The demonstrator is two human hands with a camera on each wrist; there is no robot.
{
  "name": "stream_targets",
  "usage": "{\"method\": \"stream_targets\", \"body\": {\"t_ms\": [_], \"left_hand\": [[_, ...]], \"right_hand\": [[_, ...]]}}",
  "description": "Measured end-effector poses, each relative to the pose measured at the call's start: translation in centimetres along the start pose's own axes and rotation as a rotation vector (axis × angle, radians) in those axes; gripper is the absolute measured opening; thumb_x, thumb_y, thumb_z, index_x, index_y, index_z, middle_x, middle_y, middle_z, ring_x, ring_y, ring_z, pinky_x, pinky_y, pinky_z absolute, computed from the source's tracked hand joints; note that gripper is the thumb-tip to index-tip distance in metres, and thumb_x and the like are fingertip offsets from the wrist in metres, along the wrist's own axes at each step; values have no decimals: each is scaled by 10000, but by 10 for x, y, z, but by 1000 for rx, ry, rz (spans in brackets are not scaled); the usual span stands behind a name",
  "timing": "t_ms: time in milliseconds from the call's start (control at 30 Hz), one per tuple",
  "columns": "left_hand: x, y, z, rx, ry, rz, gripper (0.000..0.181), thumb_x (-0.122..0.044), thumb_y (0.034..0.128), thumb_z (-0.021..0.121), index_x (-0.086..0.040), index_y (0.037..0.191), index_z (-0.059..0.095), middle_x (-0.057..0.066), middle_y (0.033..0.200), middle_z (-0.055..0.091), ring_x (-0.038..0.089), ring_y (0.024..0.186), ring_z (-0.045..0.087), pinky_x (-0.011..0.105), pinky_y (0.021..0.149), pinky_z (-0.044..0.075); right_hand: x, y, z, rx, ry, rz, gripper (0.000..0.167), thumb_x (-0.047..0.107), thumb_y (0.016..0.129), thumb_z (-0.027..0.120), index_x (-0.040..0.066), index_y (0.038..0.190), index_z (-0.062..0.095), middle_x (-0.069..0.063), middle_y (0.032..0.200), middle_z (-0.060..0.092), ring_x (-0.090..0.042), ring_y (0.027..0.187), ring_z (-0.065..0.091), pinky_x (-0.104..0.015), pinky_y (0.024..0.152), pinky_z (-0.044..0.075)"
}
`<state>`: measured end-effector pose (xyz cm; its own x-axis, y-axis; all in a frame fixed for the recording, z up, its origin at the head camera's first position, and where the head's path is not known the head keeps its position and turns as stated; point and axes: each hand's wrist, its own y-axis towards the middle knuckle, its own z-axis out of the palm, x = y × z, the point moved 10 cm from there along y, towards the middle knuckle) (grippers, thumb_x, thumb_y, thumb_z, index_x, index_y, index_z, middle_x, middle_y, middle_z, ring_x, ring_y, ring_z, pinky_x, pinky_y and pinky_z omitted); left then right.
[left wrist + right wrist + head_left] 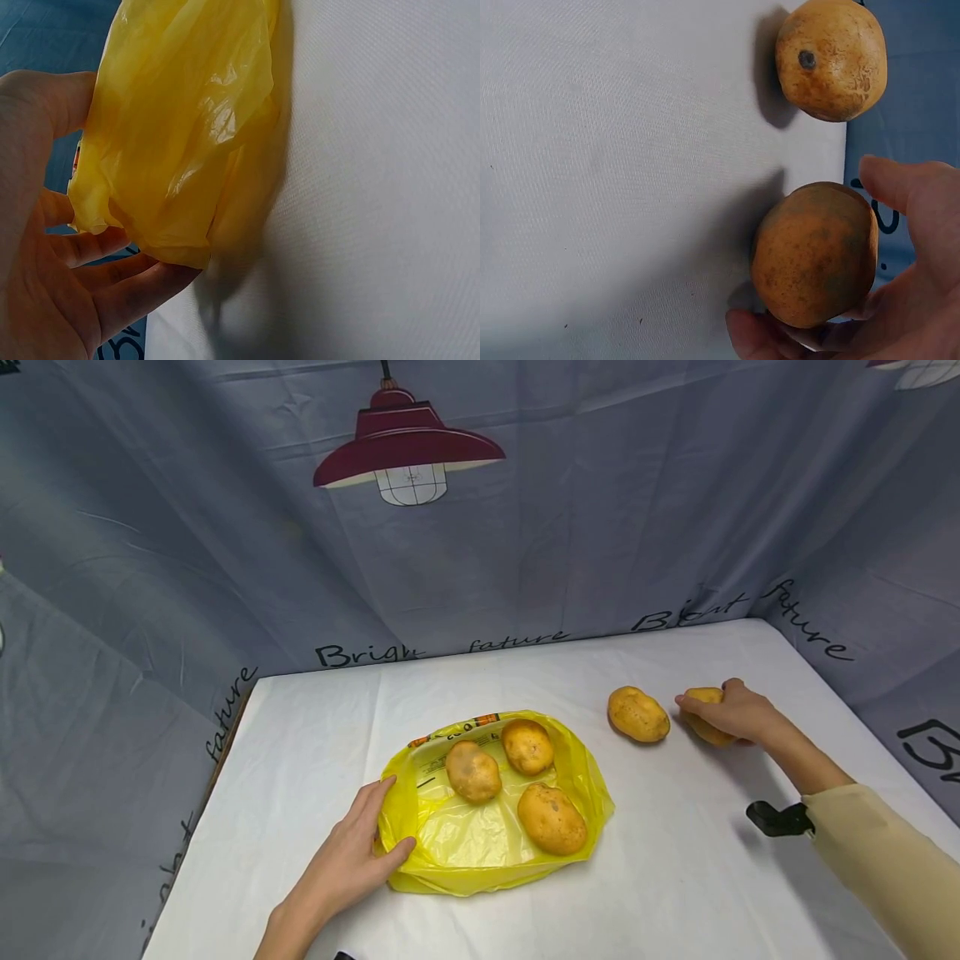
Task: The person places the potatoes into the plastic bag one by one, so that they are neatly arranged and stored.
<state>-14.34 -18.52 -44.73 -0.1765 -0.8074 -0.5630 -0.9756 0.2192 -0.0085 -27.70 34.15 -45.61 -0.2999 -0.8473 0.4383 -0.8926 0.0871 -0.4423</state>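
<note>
A yellow plastic bag point(495, 878) lies with its mouth spread wide, and inside it are three potatoes: one at left point(473, 772), one at the back point(527, 747) and one at front right point(552, 819). My left hand point(348, 852) holds the bag's left rim, thumb and fingers spread along it; in the left wrist view the fingers point(142, 296) curl behind the yellow film. Over on the right, my right hand point(742, 710) has its fingers curled round another potato point(814, 255). A further potato point(638, 714) rests just left of that hand.
The white cloth-covered table point(675, 860) has its back edge against a grey curtain point(570, 543) printed with lamps and lettering. More curtain hangs at both sides. A black wrist mount point(780, 819) sticks out from the right sleeve.
</note>
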Motion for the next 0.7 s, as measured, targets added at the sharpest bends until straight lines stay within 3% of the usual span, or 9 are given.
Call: {"method": "stream_targets", "body": {"t_ms": [200, 700], "left_hand": [[0, 0, 0, 3, -6, -4, 839, -383, 883, 751, -123, 1561, 332, 6, 1533, 382, 295, 1262, 544, 486, 1038, 433], [-1, 0, -1, -1, -6, 3, 832, -370, 879, 752, -123, 1557, 338, 16, 1530, 389, 302, 1265, 540, 491, 1037, 432]], "right_hand": [[2, -1, 2, 25, 62, -15, 1135, 682, 925, 511, -261, 1409, 104, -369, 1159, 386, -398, 937, 521, -381, 670, 552], [3, 3, 3, 1, 65, -35, 1018, 561, 936, 603, -216, 1422, 160, -366, 1180, 399, -421, 966, 507, -387, 662, 549]]}}
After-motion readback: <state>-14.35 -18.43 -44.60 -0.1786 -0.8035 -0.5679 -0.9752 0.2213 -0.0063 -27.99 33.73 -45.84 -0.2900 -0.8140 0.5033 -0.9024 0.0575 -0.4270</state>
